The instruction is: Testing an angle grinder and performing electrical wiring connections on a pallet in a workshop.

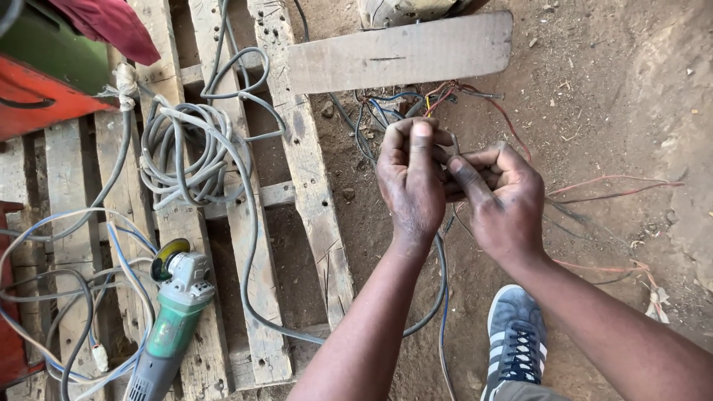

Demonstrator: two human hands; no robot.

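Observation:
My left hand (411, 178) and my right hand (503, 194) meet above the dirt floor, fingers curled together around thin wires. A short wire end (454, 142) sticks up between the fingertips. Beyond the hands lies a tangle of red, blue and grey wires (416, 100) on the ground. A grey cable (443, 278) and a blue one run down from under the hands toward me. How each strand sits inside the fingers is hidden.
A wooden pallet (308, 171) lies to the left with a coiled grey cable (186, 152) and a green angle grinder (172, 319) on it. A cardboard strip (401, 50) lies ahead. Red wires (609, 186) trail right. My grey shoe (515, 338) is below.

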